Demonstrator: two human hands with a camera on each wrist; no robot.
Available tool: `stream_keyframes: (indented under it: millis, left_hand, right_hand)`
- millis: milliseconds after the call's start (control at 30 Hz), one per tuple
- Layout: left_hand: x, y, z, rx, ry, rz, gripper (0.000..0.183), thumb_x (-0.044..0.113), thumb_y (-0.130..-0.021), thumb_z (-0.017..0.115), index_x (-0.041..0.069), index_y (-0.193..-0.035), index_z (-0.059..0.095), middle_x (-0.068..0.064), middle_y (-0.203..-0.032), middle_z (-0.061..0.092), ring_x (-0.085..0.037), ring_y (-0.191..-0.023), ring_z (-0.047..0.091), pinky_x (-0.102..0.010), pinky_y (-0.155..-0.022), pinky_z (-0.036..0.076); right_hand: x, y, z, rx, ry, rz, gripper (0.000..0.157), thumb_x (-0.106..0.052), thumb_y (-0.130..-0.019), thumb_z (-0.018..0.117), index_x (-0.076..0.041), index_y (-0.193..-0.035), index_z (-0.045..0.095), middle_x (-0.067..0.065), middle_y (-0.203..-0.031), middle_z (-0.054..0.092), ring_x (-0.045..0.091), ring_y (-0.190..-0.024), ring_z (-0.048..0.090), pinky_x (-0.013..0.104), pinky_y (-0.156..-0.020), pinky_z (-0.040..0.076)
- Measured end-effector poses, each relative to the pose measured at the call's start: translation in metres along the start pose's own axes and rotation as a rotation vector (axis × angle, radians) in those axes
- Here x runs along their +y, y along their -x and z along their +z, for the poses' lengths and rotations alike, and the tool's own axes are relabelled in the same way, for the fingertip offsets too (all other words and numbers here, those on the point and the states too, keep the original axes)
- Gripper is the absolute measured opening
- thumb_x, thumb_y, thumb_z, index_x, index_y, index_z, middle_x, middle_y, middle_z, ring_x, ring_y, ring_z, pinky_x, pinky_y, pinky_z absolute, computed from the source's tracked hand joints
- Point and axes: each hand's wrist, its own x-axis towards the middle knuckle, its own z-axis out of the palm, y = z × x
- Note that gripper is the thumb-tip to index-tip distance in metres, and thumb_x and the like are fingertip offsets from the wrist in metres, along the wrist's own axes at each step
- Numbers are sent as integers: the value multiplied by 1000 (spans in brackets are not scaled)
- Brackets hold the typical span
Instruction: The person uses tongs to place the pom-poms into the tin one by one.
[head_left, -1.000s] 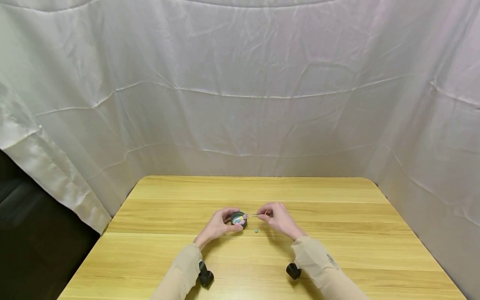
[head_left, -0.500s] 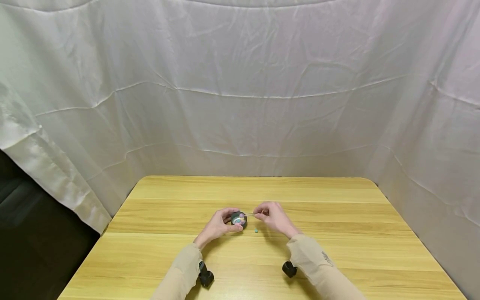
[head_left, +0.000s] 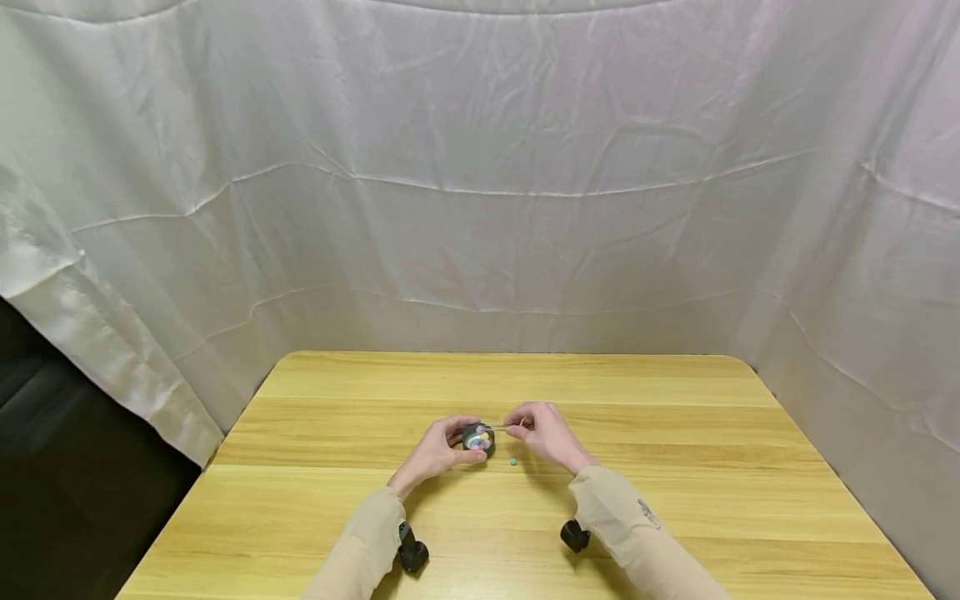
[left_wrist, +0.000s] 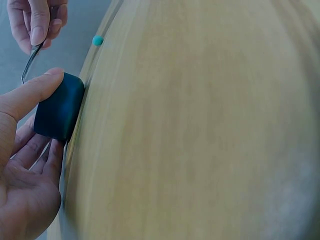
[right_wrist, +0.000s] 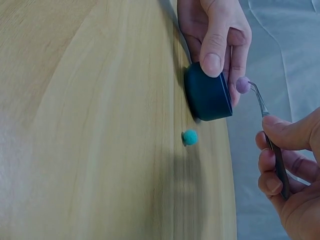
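Note:
My left hand (head_left: 433, 450) holds a small dark cup (right_wrist: 207, 95) on the table, thumb on one side and fingers round the other. Pink, yellow and pale blue balls (head_left: 478, 443) show inside the cup in the head view. My right hand (head_left: 550, 435) pinches a pair of bent-tip tweezers (right_wrist: 278, 162). A fuzzy purple pom-pom (right_wrist: 243, 85) sits at the tweezers' tips, right above the cup's mouth. On the wood to the right of the cup lies a teal pom-pom (right_wrist: 190, 137), apart from both hands.
The wooden table (head_left: 637, 392) has rounded far corners. Pale curtains (head_left: 510, 250) hang behind it and along both sides. A dark area (head_left: 67, 467) shows at the far left, past the table edge. Black wrist cameras (head_left: 413, 553) sit on both forearms.
My right hand has moved slightly left, bringing the tweezers and the purple pom-pom from the cup's right rim over its opening. The left hand, cup and teal pom-pom have stayed in place.

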Motion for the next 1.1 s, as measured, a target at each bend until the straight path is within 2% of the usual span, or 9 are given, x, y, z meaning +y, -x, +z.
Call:
stream_keyframes:
  millis: [433,700,1100]
  left_hand:
    - [1,1,-1,-11,7,25,63,10,-86,80,-6,-140,51,-25,-138,58,-39,-127,59,-49,-110,49]
    - [1,1,0,-13,2,21,62,11,-86,80,-5,-140,53,-24,-138,59,-38,-128,59,-49,-111,48]
    - [1,2,-1,-5,-15,17,59,10,-85,81,-1,-138,56,-23,-137,60,-39,-127,59,-48,-110,49]
  right_hand:
    - [1,-1,1,13,-5,8,8,-8,-92,71,-8,-95,78,6,-94,75,9,-77,59,20,-63,49]
    - [10,9,-5,17,-2,-3,8,-6,-91,71,-4,-95,78,7,-91,74,11,-76,59,19,-64,48]
    - [35,25,-23,-72,62,-67,6,-3,-90,72,-5,-90,78,4,-83,73,4,-67,54,17,-58,45]
